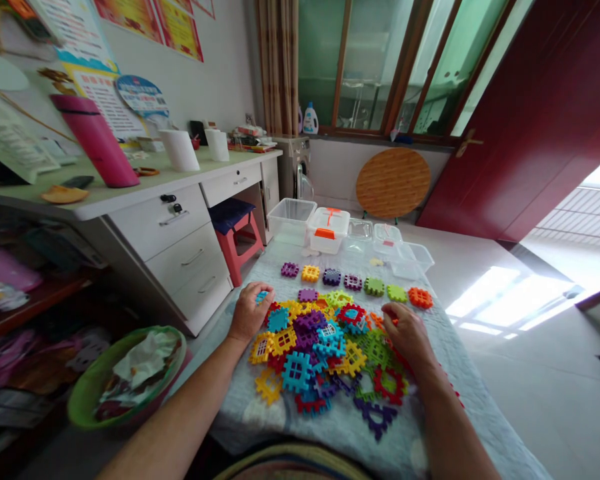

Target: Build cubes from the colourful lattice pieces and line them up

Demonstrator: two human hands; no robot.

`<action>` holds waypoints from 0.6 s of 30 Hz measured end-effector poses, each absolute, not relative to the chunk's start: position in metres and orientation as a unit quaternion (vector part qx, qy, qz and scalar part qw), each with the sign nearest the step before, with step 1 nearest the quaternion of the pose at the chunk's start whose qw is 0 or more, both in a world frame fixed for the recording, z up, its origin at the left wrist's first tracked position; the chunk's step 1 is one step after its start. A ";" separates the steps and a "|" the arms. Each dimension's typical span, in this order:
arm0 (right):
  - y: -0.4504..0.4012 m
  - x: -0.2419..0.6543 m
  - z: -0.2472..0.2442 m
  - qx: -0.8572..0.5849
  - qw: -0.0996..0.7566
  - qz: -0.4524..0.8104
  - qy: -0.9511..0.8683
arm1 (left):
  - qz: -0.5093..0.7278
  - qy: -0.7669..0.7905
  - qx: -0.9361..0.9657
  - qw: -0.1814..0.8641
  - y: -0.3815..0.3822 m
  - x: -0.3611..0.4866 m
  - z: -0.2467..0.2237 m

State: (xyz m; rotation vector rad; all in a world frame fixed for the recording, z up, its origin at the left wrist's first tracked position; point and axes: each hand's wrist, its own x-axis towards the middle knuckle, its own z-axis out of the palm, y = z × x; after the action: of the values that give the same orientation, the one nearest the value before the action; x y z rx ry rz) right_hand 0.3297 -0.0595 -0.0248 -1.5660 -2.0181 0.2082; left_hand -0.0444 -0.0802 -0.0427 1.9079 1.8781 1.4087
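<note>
A heap of colourful plastic interlocking tiles (310, 347) with toothed edges lies on the cloth-covered table (485, 413). At its upper left edge, my left hand (250, 312) has its fingers curled on a blue tile (263, 296), partly hidden by them. My right hand (409, 335) is at the heap's right side with bent fingers, close to orange tiles (377, 321); a bit of red shows by the fingertips, and what they grip is hidden. Behind the heap runs a row of tiles, including a yellow tile (310, 273), a green tile (374, 286) and an orange tile (421, 297).
At the table's far end stand clear plastic boxes, among them an open box (293, 220) and a lidded box with orange clips (329, 230). On the left are a white desk (180, 260), a pink stool (240, 243) and a green basket (87, 407). A red door (520, 127) is at right.
</note>
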 end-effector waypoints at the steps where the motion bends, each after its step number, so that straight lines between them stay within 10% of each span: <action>1: -0.059 0.330 -0.025 -0.587 0.284 0.078 -0.755 | 0.461 0.627 0.626 0.046 -0.080 -0.045 -0.042; 7: -0.059 0.329 -0.025 -0.586 0.285 0.076 -0.755 | 0.476 0.686 0.550 -0.014 -0.076 -0.052 -0.046; 18: -0.058 0.322 -0.029 -0.602 0.266 0.085 -0.748 | 0.514 0.626 0.550 0.205 -0.079 -0.048 -0.046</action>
State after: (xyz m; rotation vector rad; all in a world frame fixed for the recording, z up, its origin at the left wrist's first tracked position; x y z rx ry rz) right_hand 0.3220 -0.0579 -0.0292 -1.6263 -2.0185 0.2303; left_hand -0.0483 -0.0793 -0.0458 1.5331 1.7436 1.4317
